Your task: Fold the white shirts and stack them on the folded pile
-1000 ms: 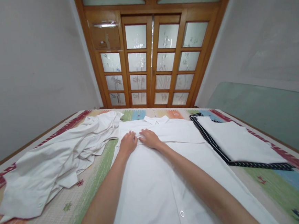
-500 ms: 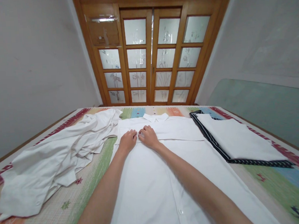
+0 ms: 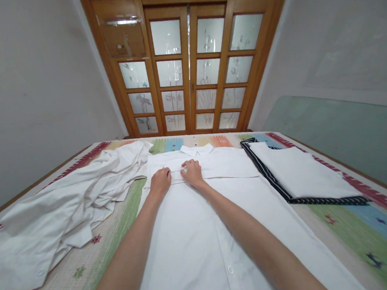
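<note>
A white button-up shirt (image 3: 187, 235) lies spread out front up, its collar (image 3: 196, 150) at the far end. Both sleeves appear laid across the chest in a flat band (image 3: 228, 164). My left hand (image 3: 161, 181) has its fingers curled on the left part of this band, gripping the cloth. Just to its right, my right hand (image 3: 192, 173) pinches the same band, and a small ridge of fabric rises between the two hands. The fingertips are partly hidden by the backs of the hands.
A crumpled white garment (image 3: 67, 208) lies on the left. On the right is a stack of folded clothes, a white one (image 3: 303, 172) over a black striped one (image 3: 328, 201). Everything rests on a patterned bedspread (image 3: 347, 226). Beyond stand wooden glass-paned doors (image 3: 188, 74).
The view has shifted slightly. My hands have moved a little apart, and the cloth between them is drawn into a ridge.
</note>
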A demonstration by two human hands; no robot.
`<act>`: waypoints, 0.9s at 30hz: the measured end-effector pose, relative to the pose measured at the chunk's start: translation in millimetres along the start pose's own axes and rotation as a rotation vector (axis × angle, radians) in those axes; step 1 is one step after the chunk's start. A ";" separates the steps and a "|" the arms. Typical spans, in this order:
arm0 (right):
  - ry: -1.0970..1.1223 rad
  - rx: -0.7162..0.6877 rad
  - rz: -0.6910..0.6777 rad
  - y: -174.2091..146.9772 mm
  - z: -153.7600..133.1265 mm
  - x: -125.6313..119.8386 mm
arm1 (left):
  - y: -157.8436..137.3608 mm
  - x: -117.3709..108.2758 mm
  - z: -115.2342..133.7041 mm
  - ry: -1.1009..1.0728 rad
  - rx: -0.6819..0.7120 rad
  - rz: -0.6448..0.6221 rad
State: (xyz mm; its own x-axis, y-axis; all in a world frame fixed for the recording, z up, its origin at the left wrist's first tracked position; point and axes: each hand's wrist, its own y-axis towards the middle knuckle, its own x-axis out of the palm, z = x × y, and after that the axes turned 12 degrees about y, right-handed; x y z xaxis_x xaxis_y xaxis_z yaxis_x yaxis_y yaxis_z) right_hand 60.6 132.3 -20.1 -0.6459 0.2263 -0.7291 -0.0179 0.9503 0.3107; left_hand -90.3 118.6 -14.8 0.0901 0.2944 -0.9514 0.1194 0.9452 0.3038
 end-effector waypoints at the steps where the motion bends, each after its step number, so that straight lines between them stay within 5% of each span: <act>1: 0.014 0.011 0.004 0.4 0.1 0.1 | -0.2 -0.4 0.5 0.008 0.001 -0.002; 16: -0.158 -0.075 -0.031 -0.6 -0.8 -4.4 | -2.5 0.5 1.5 -0.013 -0.005 0.026; 27: -0.265 -0.079 -0.182 2.3 11.9 -20.3 | -1.8 -2.0 2.4 0.035 -0.027 -0.007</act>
State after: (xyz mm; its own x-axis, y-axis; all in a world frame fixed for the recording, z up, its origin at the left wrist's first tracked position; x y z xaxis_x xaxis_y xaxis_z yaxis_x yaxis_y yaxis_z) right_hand 82.7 132.5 -11.8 -0.4056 0.1118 -0.9072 -0.1803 0.9632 0.1993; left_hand -88.4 116.1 -13.3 0.0542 0.2924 -0.9548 0.0933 0.9505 0.2964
